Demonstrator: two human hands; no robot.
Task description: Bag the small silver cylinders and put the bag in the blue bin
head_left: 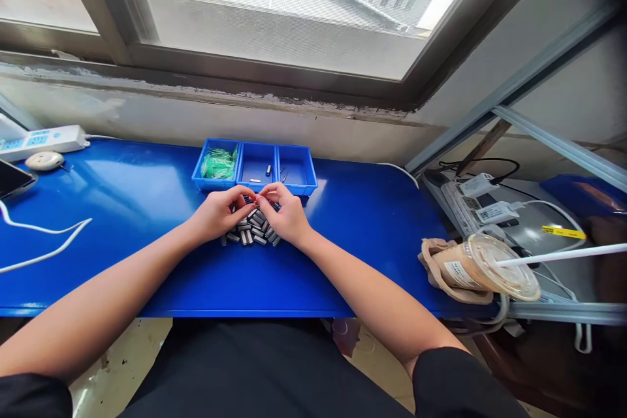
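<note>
My left hand (224, 211) and my right hand (285, 211) meet fingertip to fingertip, both pinched closed. Whatever small piece sits between the fingertips is too small to make out. Under and between the hands lies a pile of small dark grey and silvery cylindrical pieces (247, 235) on the blue table (235, 287). Just beyond them stands a blue three-compartment tray (237, 173). Its left compartment holds a tangle of green and clear material (219, 164). A few small pieces (268, 170) lie in the middle one, and a tiny slim piece (284, 177) is in the right one.
At the right table edge a drink cup (460, 268) with a straw leans in a cardboard holder. Behind it are a metal frame (553, 144), plugs and cables. On the left are a power strip (53, 139), a computer mouse (44, 160) and a white cable (53, 230).
</note>
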